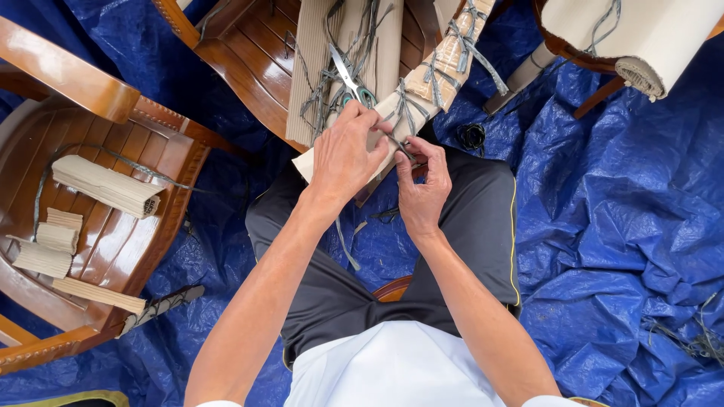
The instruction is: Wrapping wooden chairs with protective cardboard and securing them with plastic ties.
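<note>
While the left hand (pixel 343 154) pinches a grey string (pixel 397 143) with its fingers pressed together, the right hand (pixel 422 185) pinches the same string on a long beige rolled reed mat (pixel 422 87) lying across the lap and a brown wooden chair (pixel 241 60), silver scissors (pixel 347 75) just above

Wooden chairs are closing in on the left (pixel 113 211) and ahead (pixel 241 60). Scissors (pixel 348 79) and tangled cords (pixel 422 90) are crowding the rolled mat (pixel 400 105). To the right, blue tarp (pixel 618 226) is lying open, giving room.
</note>
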